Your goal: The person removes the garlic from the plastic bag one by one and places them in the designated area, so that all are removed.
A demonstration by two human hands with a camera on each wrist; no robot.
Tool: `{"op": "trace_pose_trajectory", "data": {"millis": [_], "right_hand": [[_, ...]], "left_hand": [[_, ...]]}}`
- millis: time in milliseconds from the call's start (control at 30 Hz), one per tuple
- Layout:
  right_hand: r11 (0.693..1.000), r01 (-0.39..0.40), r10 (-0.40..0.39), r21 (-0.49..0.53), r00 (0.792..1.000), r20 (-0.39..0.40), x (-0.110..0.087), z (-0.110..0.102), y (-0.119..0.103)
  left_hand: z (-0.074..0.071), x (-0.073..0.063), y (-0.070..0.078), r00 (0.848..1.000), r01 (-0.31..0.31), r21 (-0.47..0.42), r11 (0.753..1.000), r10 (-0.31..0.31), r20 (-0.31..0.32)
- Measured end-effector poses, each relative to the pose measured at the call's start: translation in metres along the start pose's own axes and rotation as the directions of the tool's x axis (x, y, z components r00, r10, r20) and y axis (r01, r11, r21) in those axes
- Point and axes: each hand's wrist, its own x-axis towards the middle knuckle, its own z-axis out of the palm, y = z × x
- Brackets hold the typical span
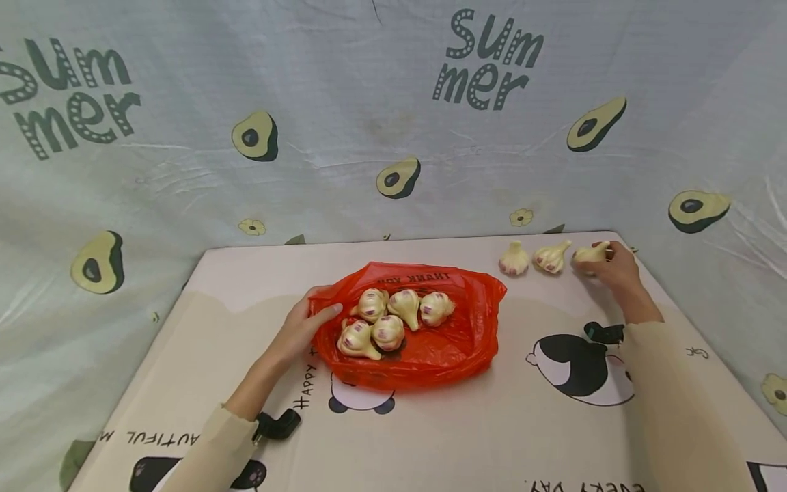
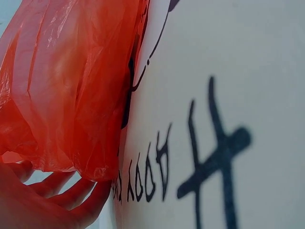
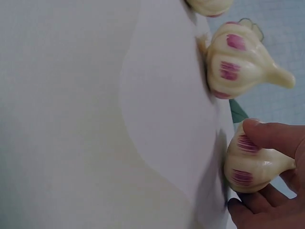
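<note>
A red plastic bag (image 1: 424, 372) lies open in the middle of the table with several garlic bulbs (image 1: 389, 333) grouped in its left half. At the bag's left edge my left hand (image 1: 301, 328) holds the rim, thumb on the inner side and fingers outside against the plastic (image 2: 71, 95). Far to the right, my right hand (image 1: 617, 266) pinches a garlic bulb (image 3: 248, 164) between thumb and fingers, at the table's surface. Left of it stand two more bulbs in a row, a middle one (image 1: 551, 257) and an outer one (image 1: 514, 259).
The white table (image 1: 479, 437) carries printed panda figures and lettering. Behind it and at the sides hangs a pale cloth (image 1: 332, 102) with avocado prints. A small black device (image 1: 278, 424) sits at the left wrist, another (image 1: 604, 333) at the right.
</note>
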Motion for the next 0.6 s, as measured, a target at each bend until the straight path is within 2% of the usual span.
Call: {"op": "trace_pose_trajectory", "data": {"millis": [333, 600], "right_hand": [[0.993, 0.020, -0.018, -0.119, 1.000, 0.015, -0.0065, 0.0025, -0.0040], [0.994, 0.026, -0.022, -0.102, 0.999, 0.040, -0.0077, 0.0016, -0.0096]], "left_hand": [[-0.0008, 0.0011, -0.0004, 1.000, -0.005, -0.002, 1.000, 0.005, 0.010], [-0.0007, -0.0008, 0.0010, 1.000, -0.007, -0.022, 1.000, 0.007, 0.007]]}}
